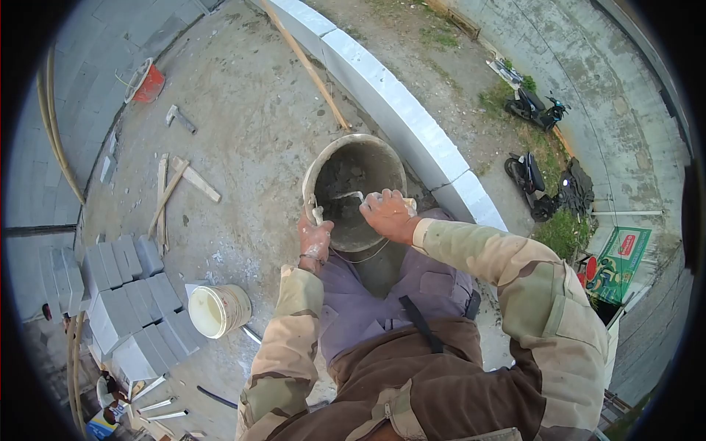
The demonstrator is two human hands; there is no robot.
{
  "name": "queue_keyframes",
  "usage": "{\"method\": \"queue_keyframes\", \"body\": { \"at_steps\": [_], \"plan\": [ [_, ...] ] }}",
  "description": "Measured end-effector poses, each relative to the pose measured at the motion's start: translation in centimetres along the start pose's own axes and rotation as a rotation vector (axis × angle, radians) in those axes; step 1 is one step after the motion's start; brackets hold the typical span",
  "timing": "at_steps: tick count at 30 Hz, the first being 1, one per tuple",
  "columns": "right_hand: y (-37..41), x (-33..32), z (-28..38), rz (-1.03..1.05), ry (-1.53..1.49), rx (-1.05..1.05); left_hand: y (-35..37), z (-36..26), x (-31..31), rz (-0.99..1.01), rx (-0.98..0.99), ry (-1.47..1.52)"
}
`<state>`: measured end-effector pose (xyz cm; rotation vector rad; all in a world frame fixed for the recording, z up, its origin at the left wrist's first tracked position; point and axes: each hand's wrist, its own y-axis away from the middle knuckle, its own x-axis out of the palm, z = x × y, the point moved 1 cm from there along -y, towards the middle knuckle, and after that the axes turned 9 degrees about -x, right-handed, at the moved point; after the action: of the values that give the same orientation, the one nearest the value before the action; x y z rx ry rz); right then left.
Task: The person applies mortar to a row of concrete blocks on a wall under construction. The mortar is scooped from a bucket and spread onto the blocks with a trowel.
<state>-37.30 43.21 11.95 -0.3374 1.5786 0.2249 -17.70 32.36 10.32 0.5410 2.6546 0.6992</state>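
Observation:
A large mortar-stained bucket (356, 239) stands tilted between my knees, with grey residue inside it. My left hand (315, 239) is closed on the bucket's left rim. Across the bucket's right side, my right hand (391, 215) grips the wooden handle of a trowel (360, 195), whose metal part reaches into the bucket. The far end of the trowel is hard to make out against the grey interior. A thin wire handle hangs at the near side of the bucket.
A white block wall (397, 95) curves past the bucket's right. To the left are a pale bucket (219, 311), stacked grey blocks (140, 301), wooden strips (195, 178), a hammer (180, 119) and a red bucket (151, 84). Another person (107, 389) is at lower left.

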Motion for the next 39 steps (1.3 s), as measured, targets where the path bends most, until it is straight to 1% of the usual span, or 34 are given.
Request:
{"method": "queue_keyframes", "body": {
  "at_steps": [1, 2, 4, 6, 7, 8, 9, 11, 12, 13, 14, 15, 16, 17, 18, 19, 21, 22, 23, 24, 25, 26, 27, 28, 29, 31, 32, 33, 34, 35, 36, 37, 38, 39],
  "plan": [
    [1.2, -0.1, -0.2, 0.023, -0.007, -0.065, -0.2, 0.6, -0.4, 0.021, 0.002, 0.031],
    [2.1, -0.1, -0.6, 0.023, -0.015, -0.061, -0.3, 1.3, -0.6, 0.040, 0.002, 0.065],
    [3.1, -1.1, -2.4, 0.186, -0.089, -0.079, -0.5, 1.6, -0.7, 0.028, -0.034, 0.050],
    [2.5, -3.0, -4.5, 0.177, -0.055, -0.020, -0.8, 1.7, -0.4, 0.015, -0.069, 0.043],
    [2.3, -3.6, -5.3, 0.165, -0.021, 0.026, -1.1, 1.7, -0.2, 0.016, -0.053, 0.022],
    [2.2, -4.0, -5.6, 0.105, 0.039, 0.048, -1.1, 1.7, -0.1, 0.016, -0.036, 0.002],
    [2.2, -3.7, -5.8, 0.105, 0.037, 0.054, -0.6, 1.1, 0.2, 0.020, -0.035, -0.002],
    [1.8, -2.1, -5.6, 0.250, -0.002, -0.020, 1.1, -1.2, 0.9, 0.031, 0.042, -0.140],
    [1.6, -1.9, -5.0, 0.292, -0.089, -0.006, 1.4, -1.5, 1.1, 0.034, 0.045, -0.149],
    [1.3, -1.7, -5.0, 0.287, -0.096, 0.000, 1.7, -1.8, 1.3, 0.095, 0.051, -0.118],
    [1.1, -1.3, -5.0, 0.390, -0.242, 0.051, 1.9, -2.0, 1.5, 0.157, 0.056, -0.087],
    [1.1, -0.8, -5.1, 0.492, -0.387, 0.102, 1.8, -1.7, 1.5, 0.161, 0.058, -0.096],
    [1.3, -0.4, -4.8, 0.486, -0.390, 0.109, 1.8, -1.3, 1.6, 0.175, 0.104, -0.030],
    [1.7, 0.1, -4.4, 0.457, -0.515, 0.186, 1.6, -1.3, 1.7, 0.189, 0.154, 0.038],
    [2.0, 0.9, -3.9, 0.424, -0.641, 0.262, 1.1, -0.8, 1.6, 0.194, 0.162, 0.032],
    [2.4, 1.8, -3.0, 0.420, -0.644, 0.263, 0.9, 0.0, 1.4, 0.190, 0.133, 0.050],
    [3.1, 3.1, -0.4, 0.225, -0.852, 0.376, 0.8, 1.3, 0.7, 0.186, 0.101, 0.052],
    [3.1, 3.1, 0.6, 0.217, -0.859, 0.378, 0.7, 1.5, 0.5, 0.220, 0.046, 0.087],
    [3.0, 3.2, 1.3, 0.134, -0.944, 0.412, 0.5, 1.6, 0.4, 0.254, -0.008, 0.122],
    [2.8, 3.1, 1.5, 0.048, -1.026, 0.445, 0.4, 1.9, 0.4, 0.255, -0.004, 0.112],
    [2.7, 2.0, 1.1, 0.041, -1.032, 0.447, 0.5, 2.2, 0.6, 0.244, 0.046, 0.128],
    [3.1, 0.9, 0.7, 0.159, -1.227, 0.574, 0.6, 2.6, 0.6, 0.233, 0.095, 0.145],
    [3.4, 0.2, 0.4, 0.281, -1.418, 0.700, 0.8, 2.7, 0.5, 0.235, 0.096, 0.137],
    [4.2, 1.1, 0.2, 0.335, -1.572, 0.767, 0.8, 2.8, 0.6, 0.212, 0.127, 0.082],
    [4.9, 1.0, 0.1, 0.333, -1.573, 0.766, 0.9, 2.9, 0.5, 0.186, 0.156, 0.030],
    [6.4, -0.2, 0.1, 0.087, -1.292, 0.690, 0.1, 4.8, -0.5, 0.194, 0.158, 0.041],
    [7.6, 2.1, 0.6, -0.005, -1.243, 0.653, -1.0, 6.7, -1.5, 0.176, 0.095, 0.111],
    [7.6, 1.7, 0.4, -0.009, -1.243, 0.654, -1.2, 6.6, -2.1, 0.158, 0.032, 0.178],
    [7.8, 1.3, 0.3, -0.010, -1.349, 0.661, -1.1, 6.6, -2.5, 0.167, -0.031, 0.325],
    [8.0, 0.9, 0.3, -0.011, -1.454, 0.668, -1.0, 6.5, -2.8, 0.167, -0.030, 0.324],
    [7.9, 0.5, 0.5, -0.016, -1.453, 0.670, -0.4, 5.3, -2.8, 0.231, -0.050, 0.473],
    [7.3, 0.3, 0.5, 0.061, -1.588, 0.771, -0.6, 4.0, -2.5, 0.299, -0.062, 0.621],
    [6.6, 0.2, 0.7, 0.138, -1.726, 0.871, -0.6, 3.9, -2.5, 0.284, -0.065, 0.671],
    [6.1, 0.7, 0.9, 0.127, -1.728, 0.868, -0.6, 4.2, -2.6, 0.287, -0.059, 0.663]
  ]
}}
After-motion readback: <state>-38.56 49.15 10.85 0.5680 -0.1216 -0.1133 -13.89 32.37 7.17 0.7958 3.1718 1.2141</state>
